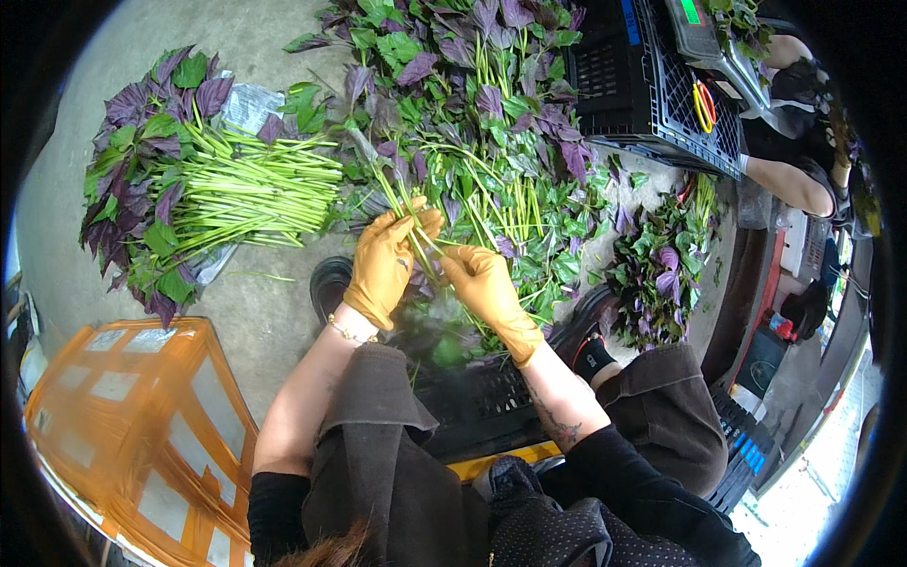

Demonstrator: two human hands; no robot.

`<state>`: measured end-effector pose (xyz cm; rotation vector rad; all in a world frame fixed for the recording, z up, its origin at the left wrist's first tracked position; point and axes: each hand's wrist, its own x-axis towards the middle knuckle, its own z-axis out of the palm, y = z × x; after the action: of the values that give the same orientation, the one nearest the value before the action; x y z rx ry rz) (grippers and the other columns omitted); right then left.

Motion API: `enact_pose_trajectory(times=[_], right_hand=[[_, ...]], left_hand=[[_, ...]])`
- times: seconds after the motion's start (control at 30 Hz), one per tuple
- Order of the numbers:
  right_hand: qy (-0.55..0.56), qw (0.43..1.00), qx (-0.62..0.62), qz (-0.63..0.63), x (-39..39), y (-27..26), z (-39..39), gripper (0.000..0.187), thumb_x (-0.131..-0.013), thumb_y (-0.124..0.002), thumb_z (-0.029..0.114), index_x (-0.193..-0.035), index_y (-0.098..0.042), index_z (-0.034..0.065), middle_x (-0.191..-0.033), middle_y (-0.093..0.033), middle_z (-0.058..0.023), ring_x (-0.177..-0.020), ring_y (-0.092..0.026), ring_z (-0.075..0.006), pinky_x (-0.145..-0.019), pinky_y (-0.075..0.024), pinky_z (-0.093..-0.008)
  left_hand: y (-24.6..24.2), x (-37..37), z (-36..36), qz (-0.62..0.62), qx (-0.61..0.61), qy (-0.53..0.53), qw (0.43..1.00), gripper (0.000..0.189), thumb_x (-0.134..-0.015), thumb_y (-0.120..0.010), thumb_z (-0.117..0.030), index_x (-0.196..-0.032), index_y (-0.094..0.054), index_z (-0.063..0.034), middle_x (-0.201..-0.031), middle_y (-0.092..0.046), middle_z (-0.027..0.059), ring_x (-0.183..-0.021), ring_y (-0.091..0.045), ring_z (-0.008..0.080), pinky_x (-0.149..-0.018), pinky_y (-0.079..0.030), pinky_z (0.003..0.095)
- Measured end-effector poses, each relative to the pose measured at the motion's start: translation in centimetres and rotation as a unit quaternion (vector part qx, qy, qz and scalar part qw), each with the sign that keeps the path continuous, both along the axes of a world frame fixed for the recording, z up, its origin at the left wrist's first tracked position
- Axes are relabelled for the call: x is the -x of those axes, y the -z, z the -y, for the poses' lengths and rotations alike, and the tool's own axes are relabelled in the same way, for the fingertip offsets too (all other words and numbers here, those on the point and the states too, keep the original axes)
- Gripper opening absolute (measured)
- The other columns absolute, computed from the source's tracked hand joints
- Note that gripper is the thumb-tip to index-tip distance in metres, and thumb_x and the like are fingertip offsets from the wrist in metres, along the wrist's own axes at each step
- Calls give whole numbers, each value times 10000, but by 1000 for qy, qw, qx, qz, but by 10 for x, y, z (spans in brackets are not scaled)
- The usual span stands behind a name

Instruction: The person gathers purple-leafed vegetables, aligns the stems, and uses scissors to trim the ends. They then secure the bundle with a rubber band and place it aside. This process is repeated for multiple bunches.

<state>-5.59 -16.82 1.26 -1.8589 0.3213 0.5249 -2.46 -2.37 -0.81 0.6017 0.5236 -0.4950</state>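
Note:
My left hand, in an orange-yellow glove, is closed around a few green stems of leafy greens. Gloved too, my right hand pinches the lower part of the stems between thumb and fingers. Under and beyond both hands spreads a large loose heap of purple and green leafy stalks. On the left, a pile of stalks lies with its pale green stems pointing right and its purple leaves to the left. The far ends of the held stalks merge with the heap and are unclear.
A taped foam box stands lower left. Upper right, black plastic crates carry a scale and red-and-yellow-handled scissors. Another person's bare arm shows beside them. A bundle of greens lies near my right shoe.

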Motion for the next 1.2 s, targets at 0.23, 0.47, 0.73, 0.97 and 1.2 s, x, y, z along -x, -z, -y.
enact_pose_trajectory(times=[0.23, 0.47, 0.73, 0.97, 1.2], right_hand=[[17, 989, -66, -133, 12, 6, 8, 149, -836, -539, 101, -866, -619, -21, -636, -577, -40, -539, -508, -75, -497, -408, -212], [-323, 879, 302, -180, 3, 16, 32, 269, -740, -603, 301, -950, -644, 137, -846, -629, -147, -798, -596, -323, -717, -474, -364], [53, 992, -111, -19, -66, -16, -4, 157, -813, -594, 98, -924, -610, -13, -826, -618, -31, -747, -571, -83, -693, -455, -219], [168, 961, -219, -31, -62, -19, -11, 126, -793, -626, 91, -819, -579, -22, -713, -610, -48, -673, -584, -116, -615, -467, -229], [77, 964, -250, 39, -41, -16, 0, 157, -779, -622, 38, -929, -610, -5, -879, -637, -47, -797, -583, -115, -733, -457, -239]], left_hand=[[7, 7, 4, 13, -56, -20, 998, 185, -866, -497, -79, -1015, -556, 13, -866, -618, 94, -808, -604, 183, -688, -498, 276], [-2, -5, -2, 105, -199, -41, 974, 143, -858, -515, -78, -948, -582, 9, -805, -630, 96, -691, -611, 158, -635, -502, 262], [-15, -1, 6, 76, -190, 15, 979, 113, -844, -528, -51, -907, -589, 20, -810, -636, 95, -690, -614, 153, -632, -509, 260], [-13, 0, 2, 61, -151, 56, 985, 119, -840, -536, -85, -891, -593, 6, -798, -640, 94, -622, -587, 128, -561, -476, 246], [-6, 0, 0, 37, -102, -1, 994, 141, -861, -525, -133, -896, -591, -13, -766, -624, 65, -504, -495, 81, -463, -369, 193]])
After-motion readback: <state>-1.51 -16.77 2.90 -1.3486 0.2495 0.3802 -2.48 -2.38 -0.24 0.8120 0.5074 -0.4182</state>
